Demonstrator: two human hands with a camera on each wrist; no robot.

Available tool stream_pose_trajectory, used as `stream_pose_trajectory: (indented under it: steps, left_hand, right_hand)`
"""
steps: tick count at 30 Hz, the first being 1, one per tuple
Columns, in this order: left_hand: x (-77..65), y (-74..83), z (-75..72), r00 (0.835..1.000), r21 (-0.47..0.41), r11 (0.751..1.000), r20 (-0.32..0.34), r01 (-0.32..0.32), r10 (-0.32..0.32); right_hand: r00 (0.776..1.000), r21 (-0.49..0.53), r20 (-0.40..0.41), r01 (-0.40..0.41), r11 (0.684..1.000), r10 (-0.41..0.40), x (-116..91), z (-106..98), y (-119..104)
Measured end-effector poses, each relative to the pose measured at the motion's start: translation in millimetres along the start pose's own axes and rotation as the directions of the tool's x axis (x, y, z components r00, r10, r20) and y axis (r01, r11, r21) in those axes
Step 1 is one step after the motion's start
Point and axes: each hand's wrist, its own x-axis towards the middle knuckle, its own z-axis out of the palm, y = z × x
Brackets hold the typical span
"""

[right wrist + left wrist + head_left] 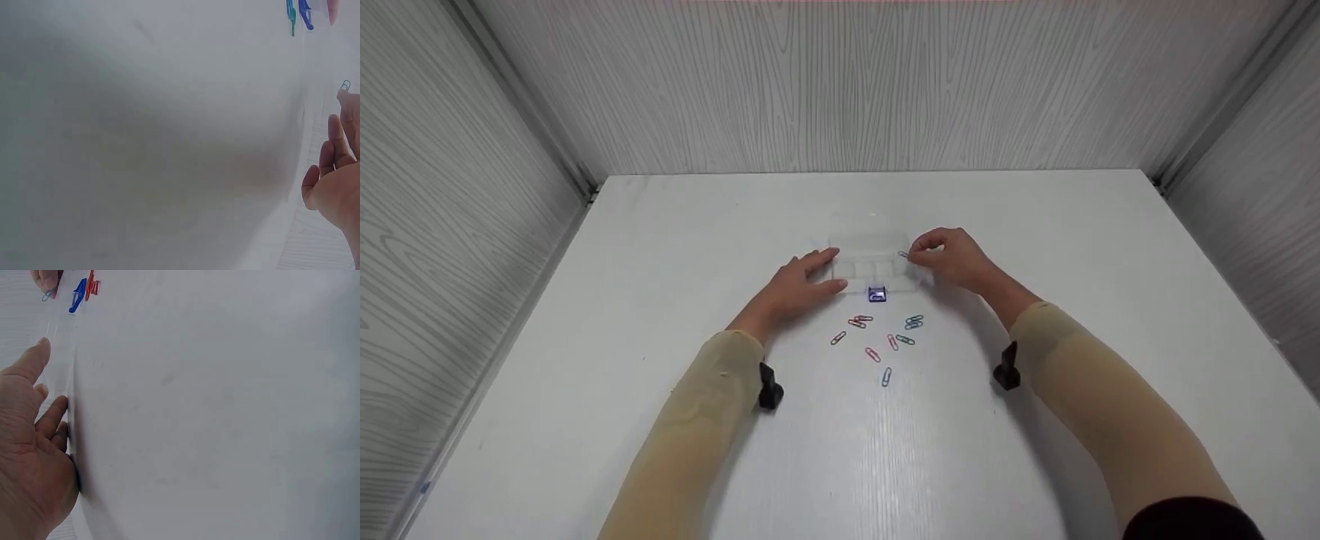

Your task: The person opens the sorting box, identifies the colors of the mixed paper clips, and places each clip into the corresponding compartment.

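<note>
A clear plastic compartment box (865, 270) lies on the table, its transparent lid (868, 241) folded back. A blue latch (877, 295) stands out at its front edge. My left hand (801, 286) rests at the box's left side, fingers extended, with the thumb near the front corner; its palm shows in the left wrist view (34, 439). Over the box's right side, my right hand (956, 257) pinches a blue-green paper clip (345, 85) between thumb and forefinger. The other fingers of that hand are loosely bent.
Several loose paper clips lie in front of the box: red ones (872, 355) in the middle, green-blue ones (913, 322) to the right, a dark one (838, 338) at left and a blue one (886, 376) nearest. Wood-grained panels (840, 90) enclose the white table (840, 465).
</note>
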Motion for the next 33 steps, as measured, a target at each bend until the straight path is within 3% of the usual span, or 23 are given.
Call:
stream_pose_trajectory:
  steps: [16, 24, 33]
  left_hand:
    - [1.6, 0.3, 0.1, 1.0, 0.008, 1.0, 0.006, 0.002, -0.002]
    - [2.1, 0.1, -0.9, 1.0, 0.019, 1.0, 0.012, -0.013, 0.012]
    - [1.7, -0.1, -0.8, 1.0, 0.012, 1.0, 0.011, -0.009, 0.009]
  right_hand:
    - [0.999, -0.016, -0.025, -0.035, 0.999, 0.035, -1.7, 3.4, 1.0]
    - [0.998, 0.05, -0.05, 0.043, 0.998, -0.041, -5.5, -0.4, 8.1]
    - [0.992, 0.064, -0.014, 0.125, 0.99, -0.124, -32.2, -9.2, 17.7]
